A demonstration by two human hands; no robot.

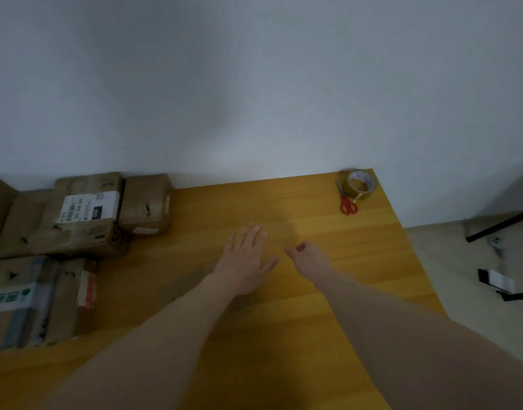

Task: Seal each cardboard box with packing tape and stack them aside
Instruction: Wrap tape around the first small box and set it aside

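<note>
Now left hand (245, 257) lies flat on table (328, 306), fingers straight; right hand (309, 258) loosely curled, w/ nothing held.

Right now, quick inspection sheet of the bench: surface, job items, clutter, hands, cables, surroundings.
Surface: wooden table, against a wall.
Job items: boxes bunched at the table's left, some already taped; tape roll at the far right corner.
Clutter: red scissors lying beside the roll.
Hands: left hand flat, fingers straight, over mid-table; right hand loosely curled, holding nothing.
Cables: nothing seen.
Surroundings: pale floor to the right with dark stand legs; other floor items too blurred to tell.
</note>
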